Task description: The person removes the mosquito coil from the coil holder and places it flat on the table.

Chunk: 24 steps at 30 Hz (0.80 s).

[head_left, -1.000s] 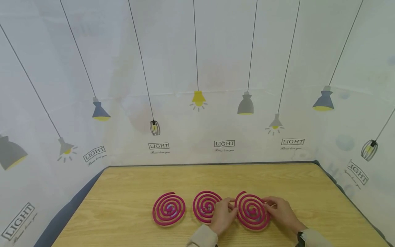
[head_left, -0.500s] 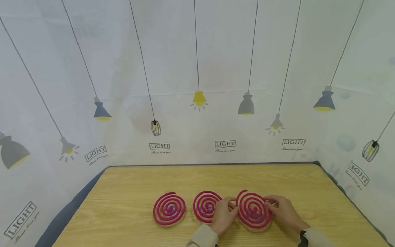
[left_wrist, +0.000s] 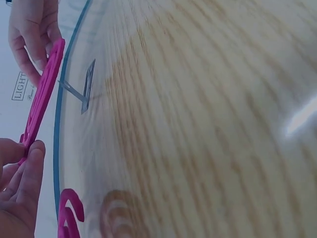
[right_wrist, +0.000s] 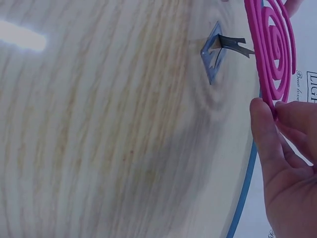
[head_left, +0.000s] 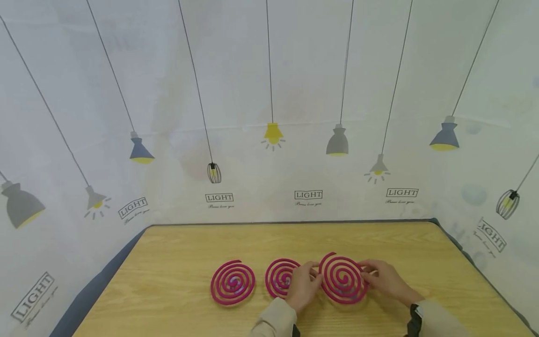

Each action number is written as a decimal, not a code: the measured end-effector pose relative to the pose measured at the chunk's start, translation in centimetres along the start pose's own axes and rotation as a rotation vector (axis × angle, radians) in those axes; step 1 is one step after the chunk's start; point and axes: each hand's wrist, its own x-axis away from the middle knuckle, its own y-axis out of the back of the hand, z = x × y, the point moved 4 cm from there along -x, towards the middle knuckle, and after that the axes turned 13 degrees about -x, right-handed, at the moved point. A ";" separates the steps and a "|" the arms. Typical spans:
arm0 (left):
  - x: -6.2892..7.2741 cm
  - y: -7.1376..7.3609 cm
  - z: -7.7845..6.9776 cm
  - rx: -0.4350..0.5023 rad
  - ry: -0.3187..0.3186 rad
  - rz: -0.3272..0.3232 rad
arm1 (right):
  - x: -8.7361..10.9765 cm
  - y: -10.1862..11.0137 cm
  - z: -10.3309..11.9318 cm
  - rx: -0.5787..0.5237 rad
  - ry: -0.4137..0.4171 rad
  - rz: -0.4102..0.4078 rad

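Three in row, left to right: left coil, middle coil, right coil. Right coil sat above surface, between hands — left hand at its left edge, right hand at its right. Stand rested on surface beneath right coil, apart from it. Left hand overlapped middle coil's right side in head view. Backdrop rose behind surface — also along both sides.

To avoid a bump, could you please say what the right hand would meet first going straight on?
The pink coil the right hand pinches comes first; beyond that, possibly the left hand, though depth is unclear.
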 end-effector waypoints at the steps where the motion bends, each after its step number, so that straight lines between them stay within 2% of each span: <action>1: -0.1 0.0 0.0 -0.009 0.002 0.001 | -0.1 0.1 0.1 -0.004 -0.001 0.004; 5: -0.5 0.2 0.0 -0.025 0.010 -0.001 | -0.5 0.2 0.7 0.010 -0.001 -0.011; 10: -1.1 0.3 0.0 -0.024 0.011 -0.041 | -1.3 0.5 1.3 0.019 -0.027 -0.058; 15: -1.5 0.4 0.3 -0.026 0.015 -0.085 | -1.8 0.7 1.9 0.028 -0.006 -0.075; 24: -1.8 0.5 0.8 0.024 0.051 -0.128 | -3.0 0.5 2.2 0.068 -0.006 -0.117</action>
